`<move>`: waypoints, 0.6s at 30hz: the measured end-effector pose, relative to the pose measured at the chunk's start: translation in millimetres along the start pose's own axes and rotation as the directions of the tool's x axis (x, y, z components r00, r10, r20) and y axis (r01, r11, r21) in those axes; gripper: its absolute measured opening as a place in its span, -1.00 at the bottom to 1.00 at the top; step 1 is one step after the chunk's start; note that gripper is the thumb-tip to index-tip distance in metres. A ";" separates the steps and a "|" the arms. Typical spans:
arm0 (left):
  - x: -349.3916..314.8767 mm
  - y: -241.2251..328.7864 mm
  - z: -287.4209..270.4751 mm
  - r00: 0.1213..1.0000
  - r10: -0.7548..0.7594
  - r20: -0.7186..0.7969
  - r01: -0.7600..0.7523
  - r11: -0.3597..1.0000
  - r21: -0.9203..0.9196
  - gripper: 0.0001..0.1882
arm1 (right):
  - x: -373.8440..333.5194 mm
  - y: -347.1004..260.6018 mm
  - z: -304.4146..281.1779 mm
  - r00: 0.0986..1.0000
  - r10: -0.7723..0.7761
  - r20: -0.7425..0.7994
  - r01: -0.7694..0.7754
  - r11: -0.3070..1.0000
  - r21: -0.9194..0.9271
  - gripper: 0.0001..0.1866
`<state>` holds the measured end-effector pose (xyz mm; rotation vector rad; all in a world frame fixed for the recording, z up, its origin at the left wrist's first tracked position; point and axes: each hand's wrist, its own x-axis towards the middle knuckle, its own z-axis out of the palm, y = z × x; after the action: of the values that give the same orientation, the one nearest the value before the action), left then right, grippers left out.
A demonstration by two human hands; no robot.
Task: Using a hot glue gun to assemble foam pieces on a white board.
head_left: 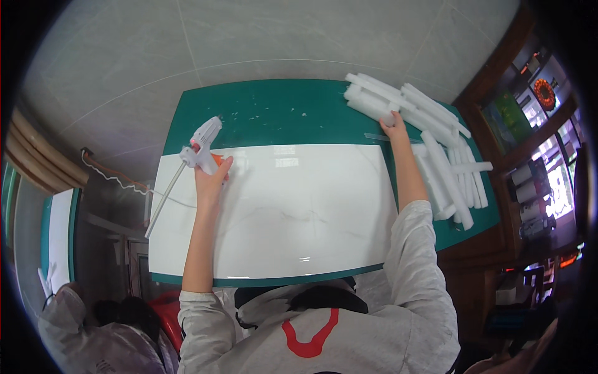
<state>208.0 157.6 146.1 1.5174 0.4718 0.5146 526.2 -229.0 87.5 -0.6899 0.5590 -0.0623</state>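
My left hand (213, 181) is closed around the handle of a white hot glue gun (204, 134) with an orange trigger (217, 159). Its nozzle points away from me, above the left far corner of a glossy white board (299, 212). A long pale glue stick (165, 201) juts from the gun's back end, toward the lower left. At the far right, my right hand (393, 124) reaches to a pile of white foam strips (430, 124). Its fingers are wrapped on the near end of one foam strip (367, 103); the fingertips are partly hidden.
More foam strips (445, 177) lie loosely on the right of the green tabletop (261, 112), beside my forearm. Small white scraps (304, 115) dot its far part. A white cord (118, 179) runs from the left wall. A person's sleeve (65, 318) shows at lower left, dark wooden shelving (498, 168) at right.
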 end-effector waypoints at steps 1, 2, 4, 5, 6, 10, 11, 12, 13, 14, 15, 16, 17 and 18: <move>0.8 0.8 -0.1 1.000 -0.003 -0.011 0.003 1.000 0.002 -0.59 | 5.3 -3.2 -2.9 1.000 -0.007 0.001 0.007 1.000 -0.003 -0.44; 1.4 2.0 0.1 1.000 0.009 0.005 -0.009 1.000 -0.016 -0.59 | 10.8 -6.3 -4.5 1.000 -0.015 0.002 0.015 1.000 -0.005 -0.44; 2.9 -1.6 3.3 0.999 -0.013 0.032 0.014 1.000 -0.025 -0.59 | 20.5 -18.7 -11.8 1.000 -0.016 -0.018 0.016 1.000 -0.018 -0.43; 4.8 -1.1 5.0 0.999 -0.017 0.028 0.018 1.000 -0.025 -0.59 | 24.2 -21.1 -12.9 0.999 -0.024 -0.039 0.023 0.999 -0.023 -0.43; 6.6 0.5 2.1 0.999 -0.020 0.035 0.021 1.000 -0.020 -0.59 | 15.3 -14.3 0.5 0.986 -0.065 -0.153 0.054 0.996 -0.069 -0.51; 10.2 4.1 -9.9 0.999 -0.010 0.033 0.010 1.000 0.003 -0.58 | -19.8 -2.0 14.7 0.977 -0.211 0.004 0.201 0.922 -0.331 -0.46; 12.8 4.7 -10.4 0.999 -0.012 0.030 0.012 1.000 0.004 -0.58 | -22.8 -7.5 10.1 0.948 -0.317 0.041 0.302 0.849 -0.434 -0.45; 16.1 5.4 -11.0 0.999 -0.015 0.045 0.014 0.999 0.035 -0.59 | -27.0 -11.8 4.7 0.906 -0.415 0.088 0.396 0.753 -0.525 -0.43; 19.9 6.6 -14.1 0.998 -0.019 0.052 0.015 0.997 0.071 -0.59 | -36.7 -6.8 2.0 0.910 -0.405 0.091 0.390 0.757 -0.525 -0.43; 24.1 6.9 -18.0 0.999 -0.019 0.045 0.016 0.997 0.077 -0.59 | -47.4 0.4 -3.2 0.768 -0.621 0.154 0.560 0.534 -0.634 -0.44; 28.4 6.5 -22.1 0.997 -0.034 0.062 0.027 0.993 0.116 -0.60 | -62.4 5.4 -7.7 0.571 -0.782 0.249 0.661 0.258 -0.705 -0.45; 31.3 7.4 -28.4 0.996 -0.050 0.075 0.037 0.987 0.159 -0.62 | -77.8 11.7 -11.4 0.577 -0.777 0.251 0.662 0.265 -0.701 -0.45; 33.0 10.2 -34.6 0.997 -0.046 0.066 0.035 0.986 0.166 -0.62 | -93.7 18.4 -14.9 0.573 -0.741 0.351 0.697 0.215 -0.683 -0.48; 34.1 12.7 -36.8 0.997 -0.026 0.066 0.016 0.988 0.155 -0.64 | -108.5 20.4 -20.3 0.556 -0.702 0.444 0.732 0.160 -0.662 -0.51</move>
<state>213.6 207.3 159.5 1.6712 0.4829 0.4162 420.9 -199.6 112.8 -1.8712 0.1128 -0.7692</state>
